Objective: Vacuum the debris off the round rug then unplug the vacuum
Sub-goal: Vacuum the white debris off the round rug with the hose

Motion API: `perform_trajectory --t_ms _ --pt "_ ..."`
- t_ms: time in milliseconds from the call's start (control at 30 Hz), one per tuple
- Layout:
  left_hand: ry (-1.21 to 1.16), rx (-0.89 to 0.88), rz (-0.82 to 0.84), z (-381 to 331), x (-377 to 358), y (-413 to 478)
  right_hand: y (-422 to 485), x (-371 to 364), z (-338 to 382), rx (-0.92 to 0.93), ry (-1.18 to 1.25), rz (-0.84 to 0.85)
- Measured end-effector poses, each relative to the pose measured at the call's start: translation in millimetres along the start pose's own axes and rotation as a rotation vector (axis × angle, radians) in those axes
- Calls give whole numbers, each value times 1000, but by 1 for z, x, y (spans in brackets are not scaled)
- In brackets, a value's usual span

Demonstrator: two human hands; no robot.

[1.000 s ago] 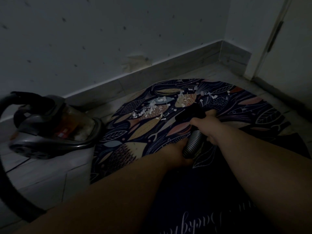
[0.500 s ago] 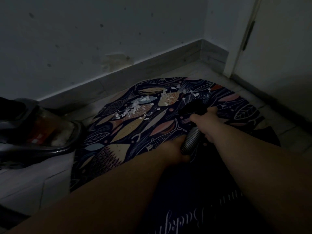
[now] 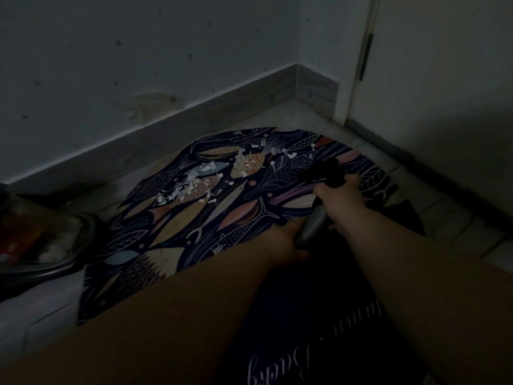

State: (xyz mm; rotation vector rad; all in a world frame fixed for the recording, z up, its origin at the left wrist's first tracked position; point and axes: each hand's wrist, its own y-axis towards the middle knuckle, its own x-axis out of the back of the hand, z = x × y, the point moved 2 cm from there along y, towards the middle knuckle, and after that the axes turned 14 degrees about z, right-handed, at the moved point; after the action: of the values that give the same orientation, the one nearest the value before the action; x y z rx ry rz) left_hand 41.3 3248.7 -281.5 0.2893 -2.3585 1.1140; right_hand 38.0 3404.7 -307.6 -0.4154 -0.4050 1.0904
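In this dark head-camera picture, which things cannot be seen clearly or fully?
Head view only:
- Grey canister vacuum: cut off by the left edge; plug and socket out of frame.
- Black vacuum nozzle mouth: lost in darkness beyond the right hand.
- Left hand fingers: hidden under the hand itself and the ribbed grey hose.
- Round fish-patterned rug near part: covered by both forearms.

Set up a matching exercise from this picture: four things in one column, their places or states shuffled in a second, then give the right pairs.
Things
1. white debris
2. ribbed hose
3. vacuum body
4. door

Places or states
A. gripped by the right hand
B. at the left edge of the view, beside the round rug
C. along the right side of the view
D. scattered over the far part of the round rug

Pairs: 1-D, 2-A, 3-B, 4-C
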Motion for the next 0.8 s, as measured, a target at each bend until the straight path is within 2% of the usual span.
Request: perform_trajectory --t_ms 167,400,567,800 --pt "-8 -15 -12 -8 6 15 8 11 -3 67 58 7" --pt "12 -12 46 -16 23 33 26 23 -1 60 -4 58" --pt "-49 -79 -45 -36 39 46 51 35 25 67 -30 6" --pt "-23 -58 -7 -34 47 61 71 32 16 114 33 -22"
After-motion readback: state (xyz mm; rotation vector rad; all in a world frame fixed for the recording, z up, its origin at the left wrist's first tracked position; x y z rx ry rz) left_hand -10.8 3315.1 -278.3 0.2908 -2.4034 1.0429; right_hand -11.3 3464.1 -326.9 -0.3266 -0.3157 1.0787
